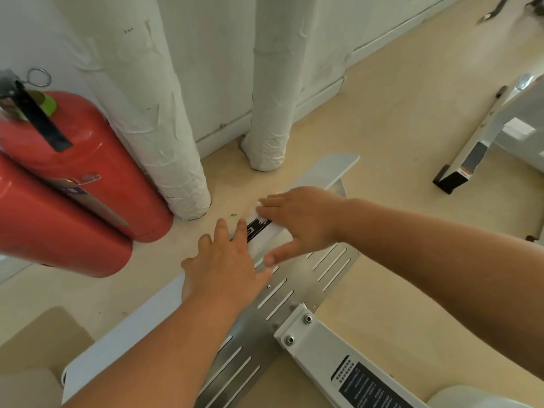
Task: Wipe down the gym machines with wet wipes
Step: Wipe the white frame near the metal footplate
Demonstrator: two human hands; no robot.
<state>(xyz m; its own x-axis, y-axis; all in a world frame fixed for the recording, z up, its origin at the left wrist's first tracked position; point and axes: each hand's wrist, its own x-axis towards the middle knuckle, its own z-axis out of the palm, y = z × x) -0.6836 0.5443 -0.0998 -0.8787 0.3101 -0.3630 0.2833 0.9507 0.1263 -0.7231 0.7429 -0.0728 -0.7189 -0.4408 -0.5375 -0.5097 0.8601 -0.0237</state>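
Both hands are down low on the machine's white base bar point(132, 328), which lies on the floor point(382, 142) close to its wall edge. Your right hand point(297, 222) is flat, fingers straight and together, pressing the wet wipe point(256, 212) onto the bar top just beside the black label point(255, 232). Only a sliver of wipe shows past the fingertips; the rest is hidden under the hand. Your left hand point(223, 260) is spread flat, palm down, on the bar right next to it, holding nothing, and looks like a brace. The step in hand, I'd say, is wiping this bar's top face. To do it well, spread the palm weight evenly so the wipe doesn't bunch, stroke along the bar's length and overlap passes. Then lift the left hand off so its patch gets wiped too. Go lightly over the label, since its edges could lift. The slotted metal plate point(297, 290) beside it probably needs the wipe next; slots likely trap dust, so work fingertips in. Mind the red fire extinguishers point(73, 178) near the left hand and don't knock them.
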